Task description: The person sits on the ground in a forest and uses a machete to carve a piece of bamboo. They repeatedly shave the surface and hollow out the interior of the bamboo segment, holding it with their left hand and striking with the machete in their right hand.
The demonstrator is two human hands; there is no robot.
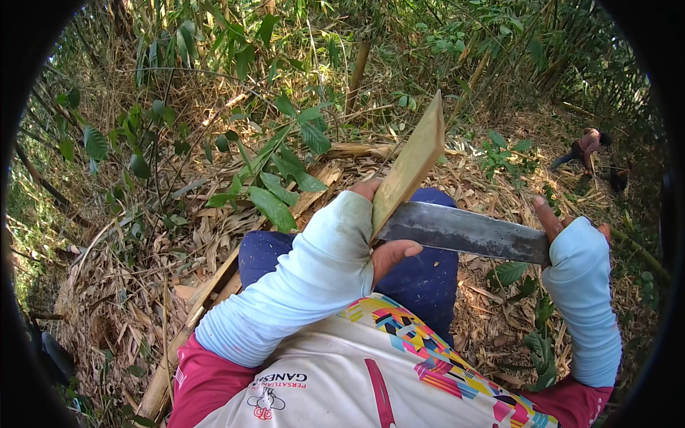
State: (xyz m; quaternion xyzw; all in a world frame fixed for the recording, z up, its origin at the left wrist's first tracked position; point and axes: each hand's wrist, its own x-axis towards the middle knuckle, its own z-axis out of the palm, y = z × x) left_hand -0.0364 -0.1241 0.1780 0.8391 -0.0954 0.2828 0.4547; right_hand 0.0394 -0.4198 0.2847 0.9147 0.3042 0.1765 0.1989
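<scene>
My left grip [371, 228] pinches a bamboo slat [410, 165], tilted up and far. My right grip [571, 239] is clenched on the blade [464, 232], whose edge touches the slat's near end above my knees.

Bright daylight, sun coming thru the canopy from upper right, so the ground is dappled w/ hard patches and soft shade. Blade [464, 232] catches a dull sheen, no real glare. Sleeves [314, 278] look a bit blown out. Center is sharp; heavy fisheye bend and black vignette at the rim, far foliage goes mushy.
</scene>
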